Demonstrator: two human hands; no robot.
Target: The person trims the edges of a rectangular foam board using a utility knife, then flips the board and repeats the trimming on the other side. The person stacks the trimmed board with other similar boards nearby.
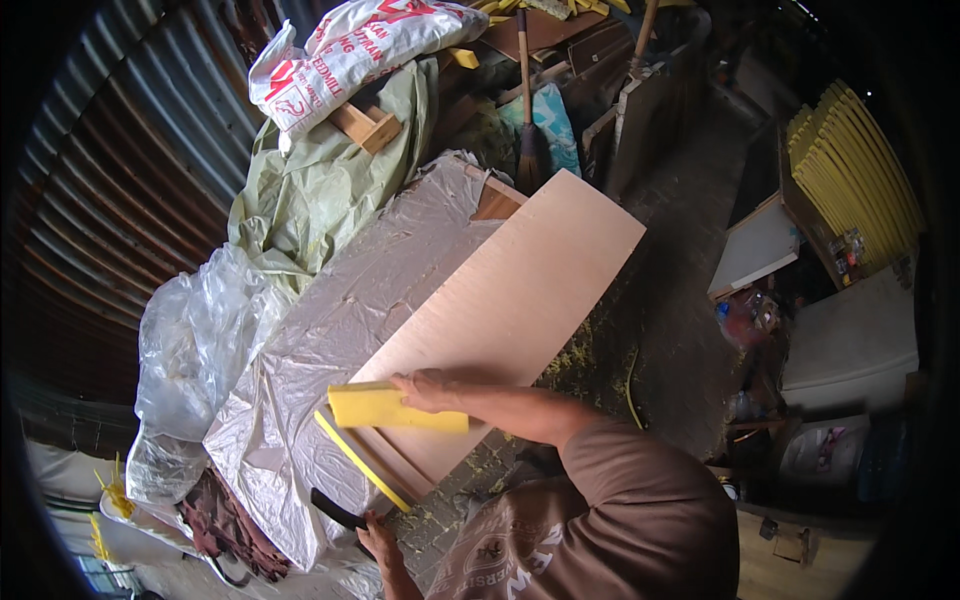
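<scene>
A piece of yellow foam lies across the near end of a long pale plywood board. Over the foam's upper edge is my right hand, holding it against the board; some of its fingers are hard to make out. A thin yellow foam strip runs along the board's near end. Lower down, apart from the foam, my left hand is closed round a black knife-like tool, which points up and to the left. The tool's exact kind is not clear.
The board rests partly on a plastic-covered surface. Clear plastic sheeting, a green tarp and a white sack lie to the left. A broom stands beyond. Stacked yellow pieces are at right.
</scene>
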